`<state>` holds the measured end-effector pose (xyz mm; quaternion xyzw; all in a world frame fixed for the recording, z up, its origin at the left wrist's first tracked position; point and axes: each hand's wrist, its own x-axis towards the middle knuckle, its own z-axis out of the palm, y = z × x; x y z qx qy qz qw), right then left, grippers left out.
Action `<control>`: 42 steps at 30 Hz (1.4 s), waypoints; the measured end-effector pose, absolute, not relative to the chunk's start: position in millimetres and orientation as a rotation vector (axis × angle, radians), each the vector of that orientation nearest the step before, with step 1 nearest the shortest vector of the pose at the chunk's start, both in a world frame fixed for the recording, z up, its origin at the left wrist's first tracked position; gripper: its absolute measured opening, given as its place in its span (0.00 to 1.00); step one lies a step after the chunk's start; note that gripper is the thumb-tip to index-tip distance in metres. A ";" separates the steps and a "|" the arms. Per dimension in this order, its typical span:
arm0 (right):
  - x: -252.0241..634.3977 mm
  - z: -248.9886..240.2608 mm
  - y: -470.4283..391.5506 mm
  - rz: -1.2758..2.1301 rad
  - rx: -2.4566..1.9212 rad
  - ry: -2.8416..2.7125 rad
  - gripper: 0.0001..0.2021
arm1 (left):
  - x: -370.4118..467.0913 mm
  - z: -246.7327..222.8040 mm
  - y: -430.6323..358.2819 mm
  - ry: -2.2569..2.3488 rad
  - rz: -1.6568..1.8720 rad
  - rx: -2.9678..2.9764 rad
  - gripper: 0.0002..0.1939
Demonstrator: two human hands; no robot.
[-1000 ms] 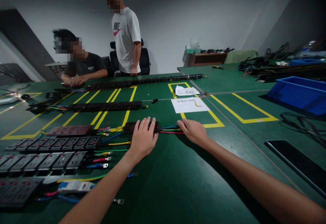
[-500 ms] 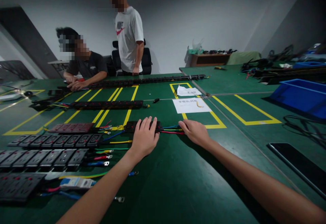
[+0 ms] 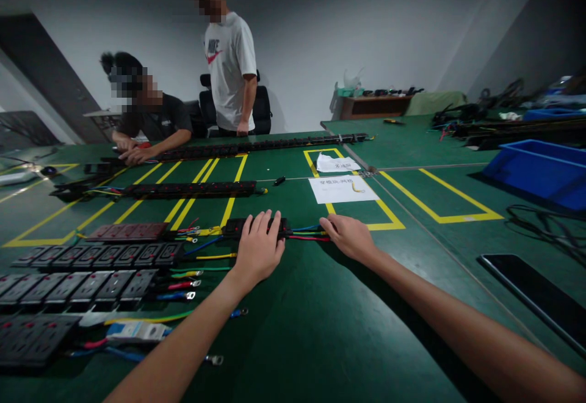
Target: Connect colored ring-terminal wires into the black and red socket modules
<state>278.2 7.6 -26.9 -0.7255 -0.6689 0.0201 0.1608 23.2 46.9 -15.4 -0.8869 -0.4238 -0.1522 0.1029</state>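
Note:
A short black socket module (image 3: 233,228) lies on the green table, with wires at both ends. My left hand (image 3: 262,241) is laid over its right part, fingers on top and the thumb at the near edge. Blue, green and red wires (image 3: 307,233) run from the module to my right hand (image 3: 348,236), whose fingers are closed on their ends. Left of the module are a dark red socket strip (image 3: 127,231) and rows of black socket strips (image 3: 103,254), with ring-terminal leads beside them.
Paper sheets (image 3: 343,189) lie beyond my right hand. A phone (image 3: 533,296) and a blue bin (image 3: 540,168) are at the right. A longer strip (image 3: 192,189) lies farther back. One person (image 3: 155,119) sits working across the table; another person (image 3: 231,67) stands.

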 end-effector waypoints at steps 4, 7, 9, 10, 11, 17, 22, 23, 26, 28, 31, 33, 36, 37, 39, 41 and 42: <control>278.7 -27.6 7.9 0.054 -2.056 -1.922 0.23 | 23.3 -14.4 46.6 -1.264 -0.432 -2.630 0.30; 278.8 -27.6 8.0 0.048 -2.050 -1.924 0.23 | 23.5 -13.9 46.7 -1.269 -0.421 -2.634 0.30; 278.7 -27.5 7.9 0.048 -2.046 -1.923 0.23 | 23.5 -13.6 46.9 -1.269 -0.417 -2.639 0.30; 278.6 -27.4 7.8 0.047 -2.045 -1.921 0.23 | 23.5 -13.5 47.0 -1.269 -0.417 -2.641 0.30; 278.5 -27.3 7.7 0.046 -2.046 -1.920 0.23 | 23.4 -13.6 47.1 -1.267 -0.418 -2.642 0.30; 278.1 -27.2 8.0 0.051 -2.053 -1.926 0.23 | 22.9 -14.6 46.9 -1.251 -0.429 -2.625 0.30; 278.0 -26.9 7.7 0.035 -2.072 -1.918 0.23 | 24.0 -13.9 45.8 -1.242 -0.432 -2.598 0.30; 278.1 -27.0 7.6 0.035 -2.070 -1.919 0.23 | 24.2 -13.8 45.7 -1.242 -0.428 -2.597 0.30; 278.6 -27.6 7.5 0.034 -2.060 -1.925 0.24 | 24.1 -14.2 46.1 -1.239 -0.427 -2.597 0.30; 278.9 -28.3 7.7 0.030 -2.053 -1.925 0.24 | 23.8 -14.9 46.6 -1.234 -0.432 -2.596 0.30; 279.3 -29.3 8.2 0.024 -2.046 -1.925 0.24 | 23.3 -15.4 47.0 -1.233 -0.431 -2.600 0.30; 279.4 -29.7 8.4 0.021 -2.042 -1.927 0.24 | 23.2 -15.0 47.0 -1.237 -0.425 -2.603 0.30; 279.5 -30.1 8.4 0.024 -2.040 -1.924 0.24 | 23.3 -13.9 46.5 -1.243 -0.417 -2.604 0.30; 279.4 -30.1 8.4 0.025 -2.042 -1.921 0.24 | 23.4 -13.6 46.3 -1.244 -0.414 -2.606 0.30; 279.2 -30.1 8.6 0.029 -2.045 -1.916 0.24 | 23.5 -13.1 46.2 -1.247 -0.412 -2.608 0.30; 279.0 -29.8 8.7 0.034 -2.046 -1.916 0.24 | 23.7 -13.0 46.2 -1.248 -0.413 -2.610 0.30; 278.9 -29.7 8.8 0.036 -2.045 -1.918 0.24 | 23.8 -13.1 46.4 -1.248 -0.414 -2.610 0.30</control>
